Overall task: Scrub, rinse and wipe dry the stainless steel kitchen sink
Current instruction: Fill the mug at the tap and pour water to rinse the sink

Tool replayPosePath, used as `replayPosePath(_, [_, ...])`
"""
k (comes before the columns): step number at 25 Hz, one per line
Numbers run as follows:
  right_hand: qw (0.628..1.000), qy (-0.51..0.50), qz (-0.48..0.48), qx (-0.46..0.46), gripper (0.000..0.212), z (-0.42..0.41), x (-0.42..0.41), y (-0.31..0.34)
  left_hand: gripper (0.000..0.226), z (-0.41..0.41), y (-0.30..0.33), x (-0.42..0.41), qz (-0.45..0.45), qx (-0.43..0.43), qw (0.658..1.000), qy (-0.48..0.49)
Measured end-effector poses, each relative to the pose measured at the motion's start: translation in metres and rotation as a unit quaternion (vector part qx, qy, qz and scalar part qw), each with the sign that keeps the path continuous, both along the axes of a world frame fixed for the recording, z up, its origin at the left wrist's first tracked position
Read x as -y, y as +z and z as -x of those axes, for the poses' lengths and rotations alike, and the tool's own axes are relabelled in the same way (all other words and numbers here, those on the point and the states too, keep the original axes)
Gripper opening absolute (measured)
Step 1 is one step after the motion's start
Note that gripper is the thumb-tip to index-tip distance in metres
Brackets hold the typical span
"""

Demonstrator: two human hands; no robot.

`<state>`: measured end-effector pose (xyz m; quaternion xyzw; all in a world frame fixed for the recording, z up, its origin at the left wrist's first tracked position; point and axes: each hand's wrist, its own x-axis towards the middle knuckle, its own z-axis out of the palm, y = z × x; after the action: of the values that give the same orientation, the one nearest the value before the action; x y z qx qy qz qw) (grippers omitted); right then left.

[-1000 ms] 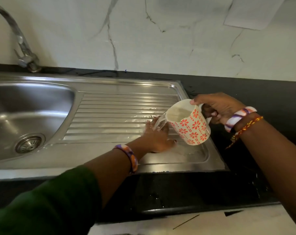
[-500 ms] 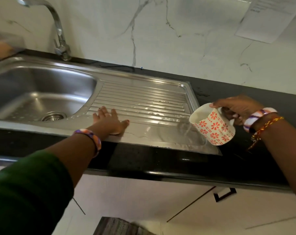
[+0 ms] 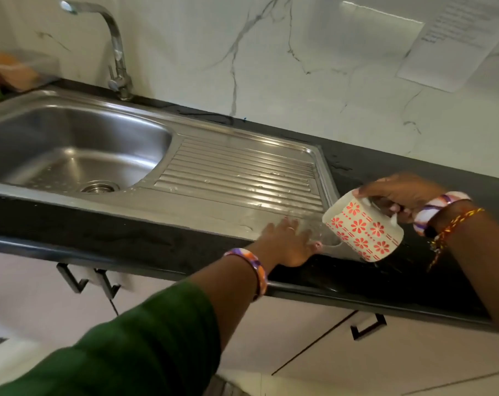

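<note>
The stainless steel sink (image 3: 162, 207) has a deep basin at left and a ribbed, wet drainboard (image 3: 242, 172) at right. My right hand (image 3: 399, 192) grips the handle of a white mug (image 3: 362, 227) with red flowers, tipped steeply over the drainboard's front right corner. Water runs from the mug onto the steel. My left hand (image 3: 285, 241) lies flat with straight fingers on the sink's front rim, right beside the mug's mouth.
A chrome tap (image 3: 115, 50) stands behind the basin, and the drain (image 3: 98, 187) sits at the basin's bottom. The black countertop (image 3: 385, 164) is wet around the sink's right end. A blurred container (image 3: 16, 70) sits far left. Cabinet handles (image 3: 85, 278) hang below.
My left hand has slid right along the front rim, back beside the mug. The mug has tipped further and pours near the corner. The camera has pulled back and lower.
</note>
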<state>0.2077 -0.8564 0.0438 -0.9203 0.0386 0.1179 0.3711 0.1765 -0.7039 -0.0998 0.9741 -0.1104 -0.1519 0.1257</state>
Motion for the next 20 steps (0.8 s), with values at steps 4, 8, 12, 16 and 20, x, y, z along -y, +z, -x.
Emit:
replayPosePath(4, [0.993, 0.082, -0.018, -0.083, 0.022, -0.015, -0.04, -0.011, 0.063, -0.002, -0.008, -0.103, -0.05, -0.019, 0.985, 0.162])
replayPosePath(8, [0.964, 0.148, -0.187, -0.113, 0.014, -0.028, -0.073, -0.014, 0.068, 0.019, -0.013, -0.216, -0.091, -0.018, 0.918, 0.385])
replayPosePath(12, [0.949, 0.145, -0.273, -0.061, 0.015, -0.046, -0.07, 0.003, 0.084, 0.01, -0.015, -0.243, -0.1, -0.026, 0.863, 0.495])
replayPosePath(16, [0.988, 0.098, -0.122, -0.002, 0.021, -0.068, -0.04, 0.012, 0.084, -0.042, -0.017, -0.156, -0.065, 0.054, 0.954, 0.287])
replayPosePath(20, [0.998, 0.042, 0.037, 0.038, 0.03, -0.083, -0.026, 0.003, 0.081, -0.077, -0.014, -0.073, -0.017, 0.076, 0.996, 0.052])
